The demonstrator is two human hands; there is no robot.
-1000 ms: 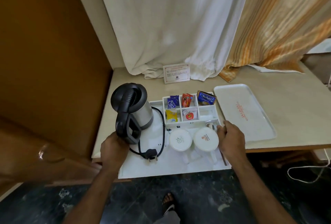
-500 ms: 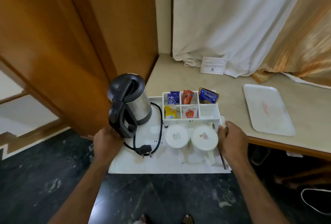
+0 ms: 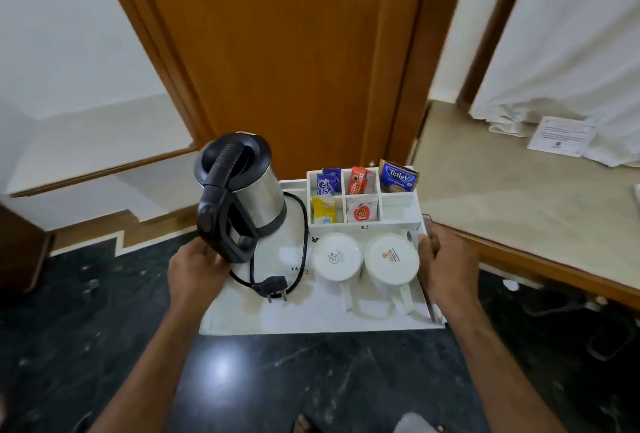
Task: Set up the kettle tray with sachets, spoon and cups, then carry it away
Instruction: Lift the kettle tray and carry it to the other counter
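I hold the white kettle tray [image 3: 311,315] in the air over the dark floor. My left hand [image 3: 195,268] grips its left edge and my right hand [image 3: 448,264] grips its right edge. On it stand a steel kettle with a black handle [image 3: 239,190], its coiled black cord and plug [image 3: 275,287], and two white cups turned upside down [image 3: 337,256] [image 3: 391,259]. A white divided box [image 3: 398,214] at the back holds several sachets [image 3: 358,183]. The spoon [image 3: 410,235] lies by my right hand, mostly hidden.
A brown wooden door [image 3: 284,51] is straight ahead, close to the tray's far edge. The beige counter [image 3: 519,197] with a white card [image 3: 561,136] and white curtain [image 3: 571,34] is to the right. Dark marble floor [image 3: 86,346] lies below.
The tray has come off the counter and swung left with me. The counter and the second white tray have slid out to the right, and the wooden door now faces me.
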